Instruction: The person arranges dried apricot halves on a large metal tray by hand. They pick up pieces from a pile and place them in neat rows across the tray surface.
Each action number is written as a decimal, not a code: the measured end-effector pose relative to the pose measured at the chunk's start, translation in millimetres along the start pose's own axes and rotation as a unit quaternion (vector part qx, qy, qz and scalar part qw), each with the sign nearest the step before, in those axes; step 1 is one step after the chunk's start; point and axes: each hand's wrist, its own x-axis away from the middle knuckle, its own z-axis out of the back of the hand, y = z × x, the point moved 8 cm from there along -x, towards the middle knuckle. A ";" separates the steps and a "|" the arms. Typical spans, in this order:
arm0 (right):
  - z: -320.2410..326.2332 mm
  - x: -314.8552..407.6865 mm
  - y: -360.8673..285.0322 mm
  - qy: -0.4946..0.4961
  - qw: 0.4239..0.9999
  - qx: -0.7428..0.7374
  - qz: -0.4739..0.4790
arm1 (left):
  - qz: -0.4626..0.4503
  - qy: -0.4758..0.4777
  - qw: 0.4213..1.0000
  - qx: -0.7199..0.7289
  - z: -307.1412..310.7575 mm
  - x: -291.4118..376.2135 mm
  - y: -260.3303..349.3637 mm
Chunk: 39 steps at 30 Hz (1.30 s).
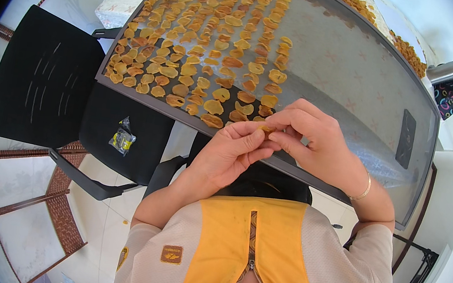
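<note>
A small piece of dried orange-yellow slice (266,130) is pinched between the fingertips of my left hand (234,148) and my right hand (316,139). My fingers partly cover it. Both hands meet over the front edge of a large grey-framed mesh screen (323,68). Many similar dried slices (214,106) lie in rough rows over the screen's left half, close beyond my left hand. The nearest row (277,76) runs away from my fingertips. A bracelet (364,188) circles my right wrist.
A black chair (44,77) stands at the left, with a small plastic packet (122,140) on its seat. Heaped slices (408,52) lie beyond the screen, near a steel flask (447,71) and a patterned pouch (448,99). A flat black object (406,138) is at the screen's right side.
</note>
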 end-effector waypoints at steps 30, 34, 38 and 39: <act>85.6 -113.7 199.5 0.179 0.968 0.102 -0.143 | -0.079 0.025 0.973 0.216 17.0 59.9 37.9; 83.6 -113.1 197.2 0.171 0.966 0.133 -0.139 | -0.083 0.036 0.981 0.170 17.9 56.8 38.8; 81.7 -114.2 197.0 0.165 0.964 0.149 -0.145 | -0.099 0.040 0.987 0.118 23.3 56.9 40.2; 81.5 -114.5 197.1 0.163 0.965 0.148 -0.143 | -0.102 0.034 0.988 0.112 24.5 57.2 40.0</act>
